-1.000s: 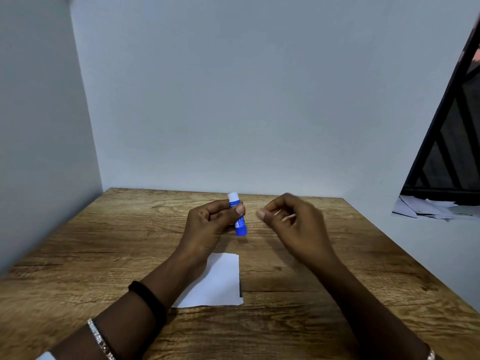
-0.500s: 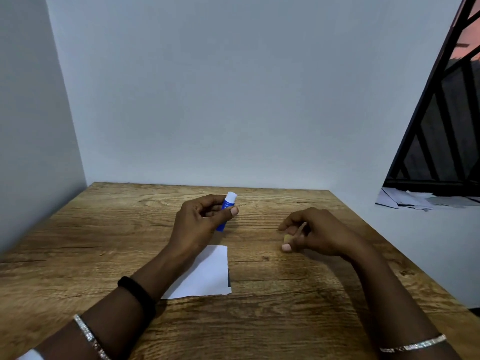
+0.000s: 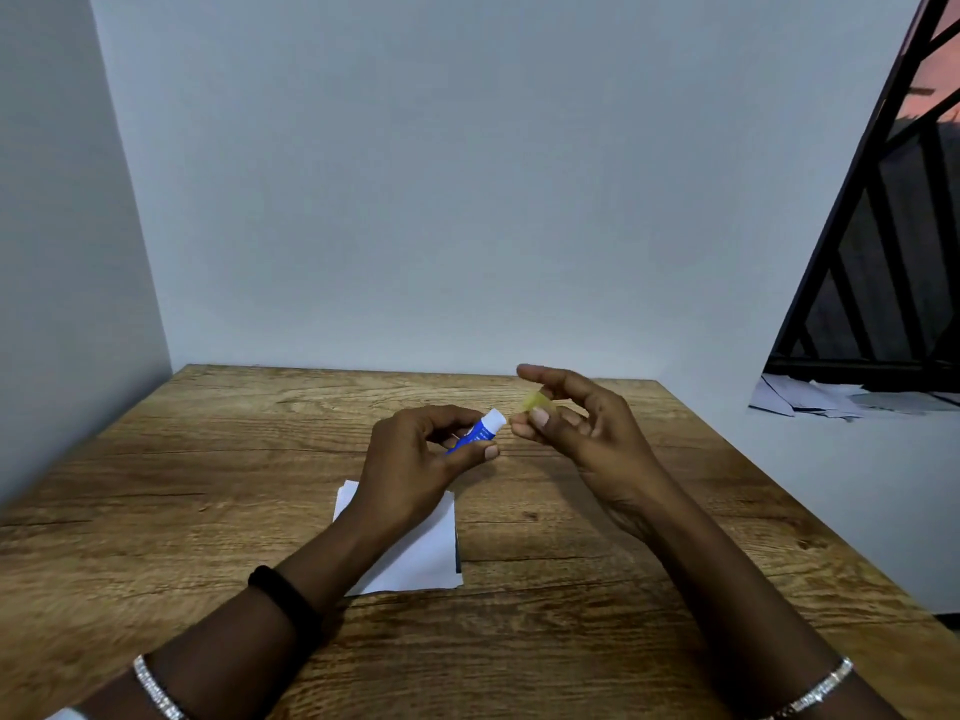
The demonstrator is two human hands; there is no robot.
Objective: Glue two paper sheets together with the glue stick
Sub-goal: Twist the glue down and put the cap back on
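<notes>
My left hand [image 3: 415, 459] is shut on a blue glue stick [image 3: 480, 429], tilted with its white end pointing up and right. Just to the right of that end, my right hand [image 3: 576, 428] pinches a small yellowish cap [image 3: 535, 402] between thumb and fingers, a little apart from the stick. White paper sheets [image 3: 415, 553] lie stacked on the wooden table [image 3: 182, 485] below my left wrist, partly hidden by the forearm. A dark edge shows along the stack's right side.
Walls close the table in at the back and left. To the right, a white ledge holds loose papers [image 3: 821, 400] under a black-framed window [image 3: 883, 252]. The table's right edge drops off near my right forearm.
My right hand has lifted off the table and come up beside the glue stick's end with the cap in its fingers. My left hand has tilted the stick toward the right.
</notes>
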